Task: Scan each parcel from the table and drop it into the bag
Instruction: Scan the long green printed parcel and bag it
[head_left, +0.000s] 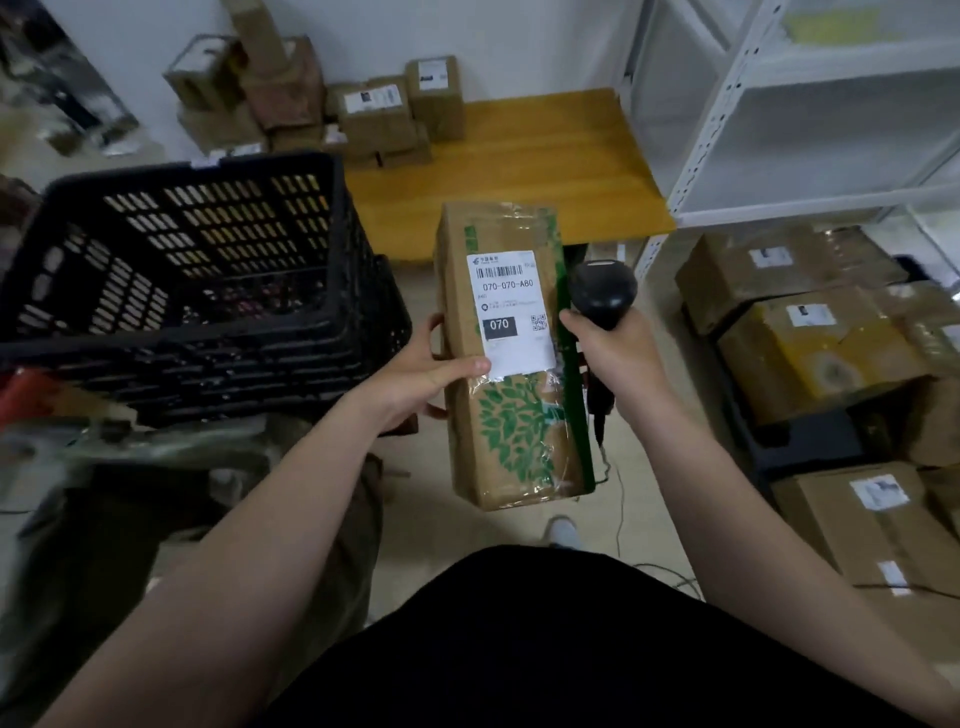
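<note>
At the far left, stacked black crates (197, 291) stand with their open lattice walls facing the camera, and a heap of small cardboard boxes (311, 104) sits behind them against the wall, reaching onto the wooden surface (519, 171). Right of the crates, the left hand (426, 374) is closed on the parcel (511, 353), thumb across the lower edge of its white label (511, 312) and fingers wrapped round the left side. That parcel is a long brown box with green leaf print, held upright in the air in front of the surface, label toward the camera. Just beside its right edge, the right hand (615, 348) is closed around the handle of a black scanner (602, 286), whose head rises level with the barcode. Farther right, larger cartons (810, 332) are piled on the floor below a white shelf rack (831, 130).
</note>
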